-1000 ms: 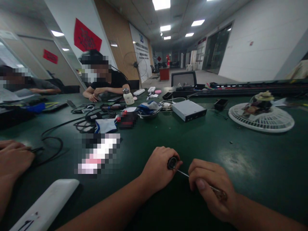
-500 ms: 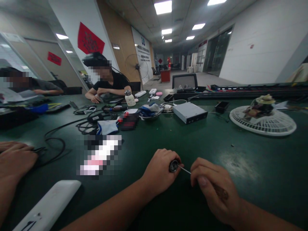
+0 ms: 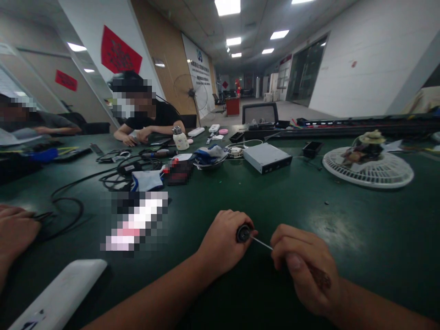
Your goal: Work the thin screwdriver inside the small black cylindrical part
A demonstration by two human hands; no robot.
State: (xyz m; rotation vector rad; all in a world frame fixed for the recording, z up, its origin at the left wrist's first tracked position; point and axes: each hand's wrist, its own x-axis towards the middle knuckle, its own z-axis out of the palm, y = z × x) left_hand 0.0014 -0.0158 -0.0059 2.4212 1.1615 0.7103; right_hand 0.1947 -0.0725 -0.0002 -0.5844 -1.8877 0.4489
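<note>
My left hand (image 3: 222,240) is closed around a small black round part (image 3: 243,233), which shows between the fingertips. My right hand (image 3: 302,270) grips a small screwdriver (image 3: 261,243) with a brown handle, partly hidden by my fingers. Its thin metal shaft reaches across the gap between my hands to the black part. Both hands hover just over the dark green work mat (image 3: 275,201). Exactly where the tip meets the part is hidden.
A co-worker's hand (image 3: 13,231) rests among black cables (image 3: 65,206) at the left edge. A long white object (image 3: 58,295) lies near it. Farther off stand a silver optical drive (image 3: 267,158) and a white round fan guard (image 3: 367,167). A blurred item (image 3: 134,220) lies left of my hands.
The whole view has shifted slightly as my head moved. My hands keep the same hold on the black part and the screwdriver.
</note>
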